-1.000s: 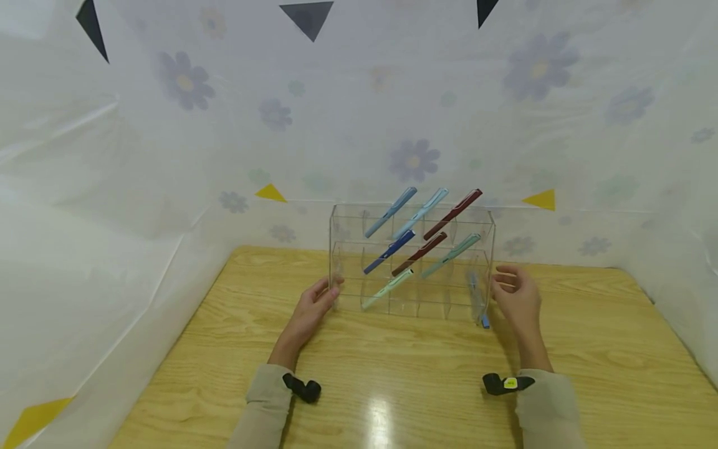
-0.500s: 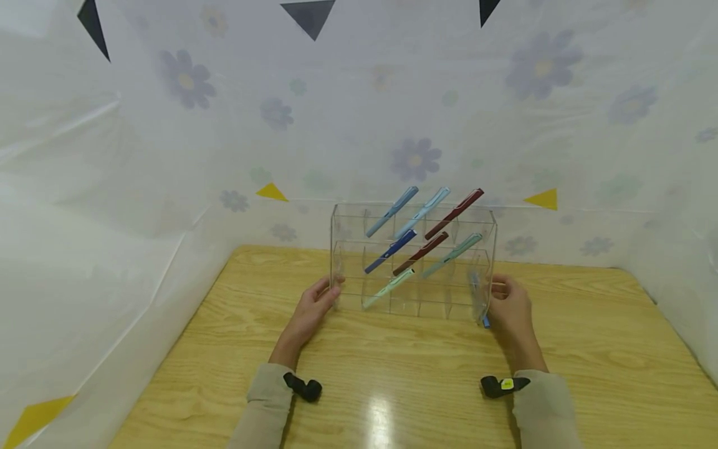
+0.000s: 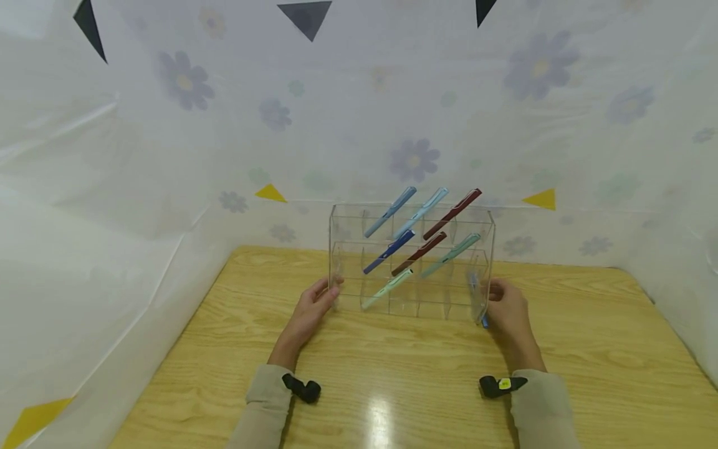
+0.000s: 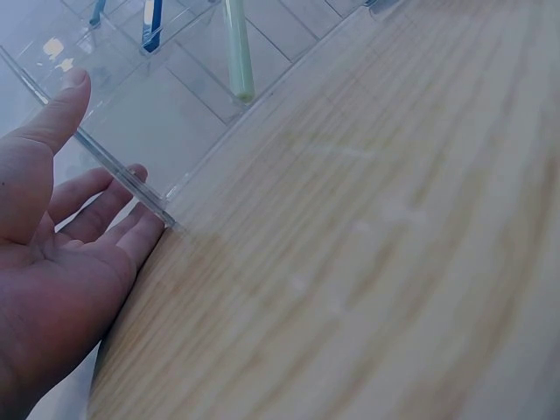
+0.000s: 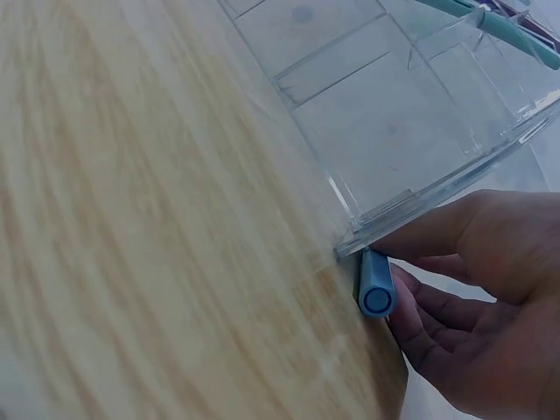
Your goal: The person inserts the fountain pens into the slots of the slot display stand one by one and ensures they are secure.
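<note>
A clear acrylic pen stand (image 3: pixel 417 310) with tiered slots stands on the wooden table (image 3: pixel 336 386). Several slanted pens rest in it, among them a dark blue pen (image 3: pixel 389 252), a pale green pen (image 3: pixel 387 290) and a teal pen (image 3: pixel 451 255). My left hand (image 3: pixel 310 310) holds the stand's left side panel, thumb on one face and fingers on the other. Beside the right panel, my right hand (image 3: pixel 507 310) pinches a blue pen (image 5: pixel 376 284) lying low along the stand's outside. Its round end faces the right wrist camera; the panel partly hides the fingertips.
Behind the table hangs a pale sheet (image 3: pixel 359 112) printed with flowers, and more sheeting closes in the left side (image 3: pixel 84 218) and right side. The top row of the stand holds a dark red pen (image 3: pixel 452 214) and two lighter blue ones.
My right hand has moved left and slightly down to the blue pen beside the stand, its fingers closing in on it. The left hand and the stand have stayed put.
</note>
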Demonstrator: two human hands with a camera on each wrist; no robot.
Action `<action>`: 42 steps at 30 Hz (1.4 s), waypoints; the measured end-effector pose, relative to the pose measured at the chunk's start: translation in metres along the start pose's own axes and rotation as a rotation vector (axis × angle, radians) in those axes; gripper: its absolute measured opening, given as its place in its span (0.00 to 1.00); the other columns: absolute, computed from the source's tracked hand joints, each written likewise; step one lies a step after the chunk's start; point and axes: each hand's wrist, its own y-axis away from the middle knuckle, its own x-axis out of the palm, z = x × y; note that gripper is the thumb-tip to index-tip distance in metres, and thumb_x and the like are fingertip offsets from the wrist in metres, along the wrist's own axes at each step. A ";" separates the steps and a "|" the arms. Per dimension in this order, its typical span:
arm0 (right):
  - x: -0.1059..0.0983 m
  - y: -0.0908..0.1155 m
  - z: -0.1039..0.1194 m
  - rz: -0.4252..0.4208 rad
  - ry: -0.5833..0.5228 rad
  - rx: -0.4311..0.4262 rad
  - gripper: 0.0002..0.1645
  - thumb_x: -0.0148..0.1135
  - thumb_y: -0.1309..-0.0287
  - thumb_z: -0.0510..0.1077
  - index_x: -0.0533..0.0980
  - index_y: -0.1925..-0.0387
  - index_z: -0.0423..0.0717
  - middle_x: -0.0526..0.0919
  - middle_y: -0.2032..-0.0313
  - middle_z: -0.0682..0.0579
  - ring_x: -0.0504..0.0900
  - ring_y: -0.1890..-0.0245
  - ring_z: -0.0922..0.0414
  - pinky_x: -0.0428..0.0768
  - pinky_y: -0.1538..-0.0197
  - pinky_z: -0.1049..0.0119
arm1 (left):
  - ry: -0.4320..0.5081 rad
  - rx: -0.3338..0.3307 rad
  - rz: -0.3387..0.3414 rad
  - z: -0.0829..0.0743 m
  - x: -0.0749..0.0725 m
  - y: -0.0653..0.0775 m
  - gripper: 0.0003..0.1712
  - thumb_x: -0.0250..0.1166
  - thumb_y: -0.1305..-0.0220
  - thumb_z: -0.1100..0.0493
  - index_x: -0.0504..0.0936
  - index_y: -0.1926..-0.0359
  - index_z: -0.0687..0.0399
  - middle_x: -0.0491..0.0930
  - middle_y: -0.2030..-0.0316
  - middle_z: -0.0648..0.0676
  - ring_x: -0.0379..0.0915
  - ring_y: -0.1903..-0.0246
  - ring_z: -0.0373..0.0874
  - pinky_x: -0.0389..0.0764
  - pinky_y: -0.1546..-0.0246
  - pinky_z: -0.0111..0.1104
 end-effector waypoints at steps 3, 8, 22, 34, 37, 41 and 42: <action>-0.001 0.000 0.001 -0.011 0.041 -0.025 0.23 0.65 0.32 0.44 0.78 0.42 0.32 0.85 0.51 0.34 0.84 0.53 0.39 0.80 0.56 0.58 | 0.002 0.003 0.000 0.000 0.000 0.000 0.28 0.61 0.24 0.46 0.72 0.28 0.47 0.71 0.30 0.52 0.62 0.28 0.47 0.67 0.33 0.51; -0.002 0.000 0.002 -0.019 0.076 -0.029 0.22 0.67 0.34 0.41 0.80 0.45 0.30 0.86 0.55 0.34 0.85 0.55 0.39 0.81 0.58 0.57 | 0.011 0.003 0.003 0.000 0.000 0.000 0.28 0.60 0.23 0.47 0.71 0.27 0.48 0.71 0.30 0.53 0.61 0.27 0.47 0.67 0.33 0.53; -0.012 0.002 -0.001 -0.107 0.046 0.067 0.22 0.68 0.38 0.39 0.82 0.44 0.34 0.87 0.53 0.36 0.85 0.54 0.44 0.77 0.63 0.75 | 0.011 0.001 -0.004 -0.001 0.001 0.000 0.29 0.60 0.23 0.47 0.71 0.27 0.49 0.70 0.29 0.54 0.61 0.27 0.49 0.67 0.33 0.51; -0.032 0.004 0.005 -0.126 -0.294 0.089 0.31 0.63 0.30 0.38 0.69 0.29 0.35 0.84 0.48 0.40 0.80 0.63 0.75 0.82 0.61 0.74 | 0.004 0.002 -0.006 -0.001 0.001 0.000 0.30 0.60 0.22 0.48 0.69 0.26 0.53 0.70 0.29 0.56 0.61 0.27 0.51 0.69 0.33 0.47; -0.037 0.005 0.009 -0.149 -0.381 0.052 0.32 0.63 0.30 0.38 0.68 0.29 0.33 0.86 0.57 0.57 0.83 0.64 0.73 0.83 0.62 0.73 | 0.005 0.003 -0.007 -0.001 0.001 0.001 0.31 0.60 0.23 0.48 0.69 0.26 0.53 0.70 0.29 0.56 0.61 0.27 0.51 0.69 0.33 0.47; -0.044 0.007 0.016 -0.166 -0.508 0.024 0.33 0.64 0.30 0.38 0.67 0.28 0.32 0.85 0.63 0.69 0.85 0.64 0.70 0.83 0.63 0.73 | 0.009 0.000 -0.008 -0.003 0.002 0.001 0.30 0.60 0.23 0.48 0.70 0.26 0.53 0.71 0.29 0.55 0.61 0.27 0.49 0.67 0.32 0.50; -0.046 0.008 0.018 -0.170 -0.537 0.016 0.33 0.64 0.30 0.38 0.67 0.28 0.33 0.85 0.63 0.68 0.85 0.63 0.70 0.83 0.63 0.74 | 0.011 -0.003 -0.008 -0.003 0.002 0.001 0.30 0.60 0.23 0.47 0.70 0.27 0.53 0.71 0.30 0.55 0.62 0.28 0.49 0.66 0.32 0.50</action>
